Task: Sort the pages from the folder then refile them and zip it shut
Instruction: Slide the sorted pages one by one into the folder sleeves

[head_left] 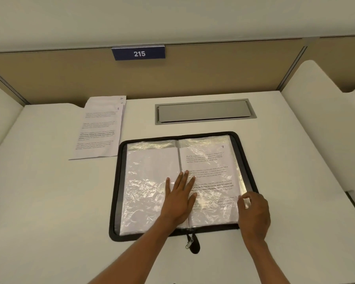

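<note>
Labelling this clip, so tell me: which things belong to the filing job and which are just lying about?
Job: folder, loose pages, page 7 sleeve, zip pull, left hand, right hand.
Lying about: cable hatch, 215 sign.

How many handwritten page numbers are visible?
4: three at the top right of the loose pages, one on the right page in the folder. Others may be hidden.

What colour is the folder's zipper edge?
Black; the zipper edge shows best in the head view.

White desk (49, 201): open folder (118, 181) centre, loose pages (100, 128) just beside, far-left.
</note>
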{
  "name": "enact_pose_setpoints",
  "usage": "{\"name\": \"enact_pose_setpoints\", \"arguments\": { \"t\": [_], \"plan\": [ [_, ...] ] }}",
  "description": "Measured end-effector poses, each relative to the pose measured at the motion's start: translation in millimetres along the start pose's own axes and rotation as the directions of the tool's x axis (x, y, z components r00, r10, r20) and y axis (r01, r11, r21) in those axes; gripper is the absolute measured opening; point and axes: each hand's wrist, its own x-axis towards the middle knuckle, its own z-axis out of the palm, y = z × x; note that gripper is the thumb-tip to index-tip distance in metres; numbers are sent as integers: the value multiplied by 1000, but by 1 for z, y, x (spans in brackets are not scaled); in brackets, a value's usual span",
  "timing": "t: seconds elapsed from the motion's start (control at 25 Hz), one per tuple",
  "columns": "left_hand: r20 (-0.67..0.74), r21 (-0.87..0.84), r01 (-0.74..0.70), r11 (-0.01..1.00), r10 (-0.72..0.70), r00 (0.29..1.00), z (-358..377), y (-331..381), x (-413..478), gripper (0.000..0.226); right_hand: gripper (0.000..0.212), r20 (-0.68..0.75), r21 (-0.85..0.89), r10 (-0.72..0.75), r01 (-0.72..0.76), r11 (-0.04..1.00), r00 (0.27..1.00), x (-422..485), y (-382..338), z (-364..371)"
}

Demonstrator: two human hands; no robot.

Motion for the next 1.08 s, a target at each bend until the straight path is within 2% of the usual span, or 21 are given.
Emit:
{"name": "enact_pose_setpoints", "arguments": {
  "t": [0.12,0.2,0.32,0.48,0.56,0.76,0.92,1.08],
  "plan": [
    [-70,-147,47,988,-57,996,-2,9,-10,58,11,-52,78,-100,104,992,994,-16,-19,-1],
    [-102,-305,56,951,-91,991,-5,17,-15,56,6,-22,176,-143,145,974,989,-27,-37,-3],
    [-90,-588,53,807,-131,987,-27,28,-18,51,4,51,216,-210,195,957,976,-48,-66,-1],
    [-97,-799,53,599,-215,972,-72,28,-27,31,9,134,221,-282,249,943,950,-75,-97,12],
    [-88,-835,77,545,-271,958,-88,20,-32,25,9,176,219,-300,259,941,938,-87,-112,18],
    [-99,-835,143,531,-401,911,-101,-4,-43,13,22,285,270,-401,329,905,871,-113,-137,32],
    [-153,-815,188,548,-517,842,-100,-33,-50,25,35,393,351,-434,305,886,810,-114,-148,28],
    [-148,-820,242,518,-601,785,-106,-62,-61,23,40,364,378,-341,196,905,867,-81,-142,32]
  ]
}}
